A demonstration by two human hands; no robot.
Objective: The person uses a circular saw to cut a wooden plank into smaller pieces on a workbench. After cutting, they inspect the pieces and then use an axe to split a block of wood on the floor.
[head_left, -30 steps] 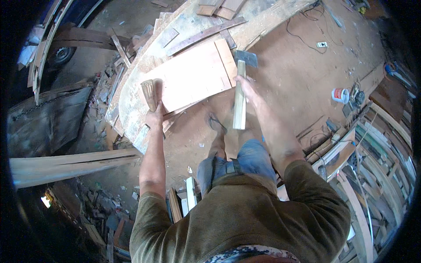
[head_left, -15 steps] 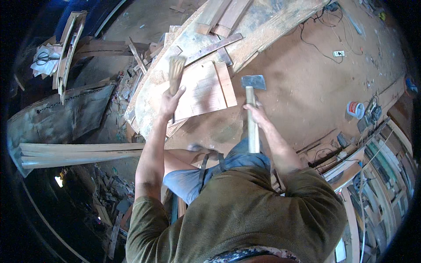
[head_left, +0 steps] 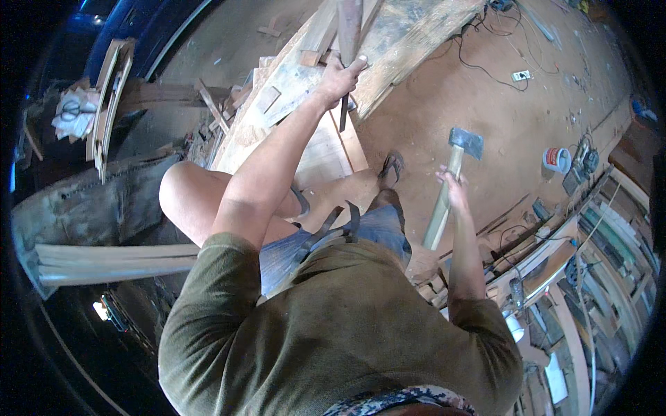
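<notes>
My left hand [head_left: 338, 75] is stretched far forward and grips a long narrow wooden strip [head_left: 349, 28] that stands upright over the pale plank [head_left: 326, 149] on the wooden hull frame [head_left: 277, 97]. My right hand [head_left: 453, 188] is closed around the pale wooden handle of a hatchet [head_left: 449, 184], whose grey steel head [head_left: 466, 142] points away from me above the brown dirt floor. My raised left knee [head_left: 182, 194] rests beside the plank. A sandalled foot [head_left: 390, 166] stands on the floor ahead.
A red-and-white tin [head_left: 556, 159] and cables lie on the floor at right. Curved timber frames [head_left: 590, 291] line the right side. Long pale boards [head_left: 111, 256] lie at left, and wood offcuts [head_left: 208, 104] crowd around the hull frame.
My left hand has reached further forward and taken the wooden strip upright. The hatchet in my right hand has swung out to the right, away from the plank. My left knee has come up.
</notes>
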